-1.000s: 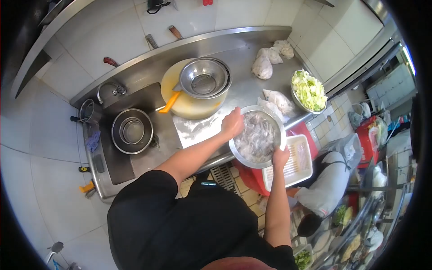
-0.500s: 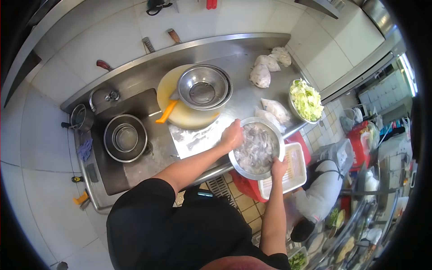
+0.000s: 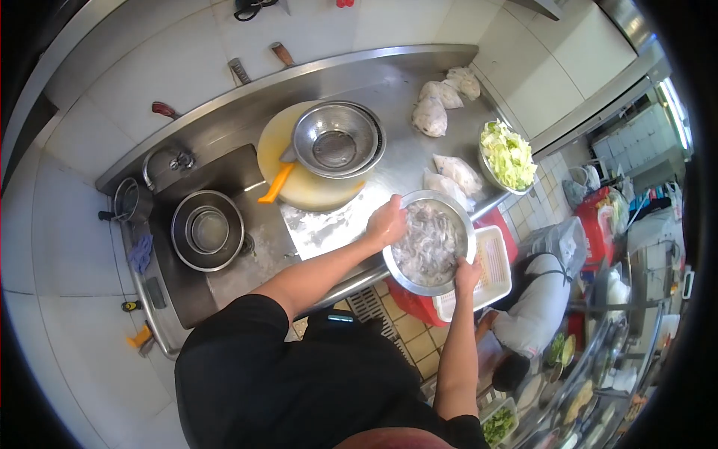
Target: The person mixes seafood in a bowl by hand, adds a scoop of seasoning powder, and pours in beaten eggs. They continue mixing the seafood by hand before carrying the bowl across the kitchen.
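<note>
— Where do we stand with the steel bowl (image 3: 428, 242)?

— It sits right of centre in the frame, hanging over the front edge of the bench (image 3: 419, 150), full of pale, wet pieces of raw seafood (image 3: 426, 243); we cannot tell the kind for sure.

— How would we judge its handling?

— Loaded, so likely heavy, and the contents look soft and slippery. The rim is the stiff part, so opposite sides of the rim are where we would take hold.

— And our hands?

— Our left hand (image 3: 387, 222) is curled over the rim's left side, fingers closed on it. Our right hand (image 3: 468, 272) grips the lower right rim from below, fingers hidden, so how tightly we cannot tell.

— What lies around it?

— Below it, a white slotted basket (image 3: 490, 273). Up and left, a nested colander (image 3: 336, 140) on a yellow cutting board (image 3: 299, 183). To the upper right, a bowl of chopped cabbage (image 3: 508, 153); at left, the sink (image 3: 202, 232). Another person crouches at the lower right.
</note>
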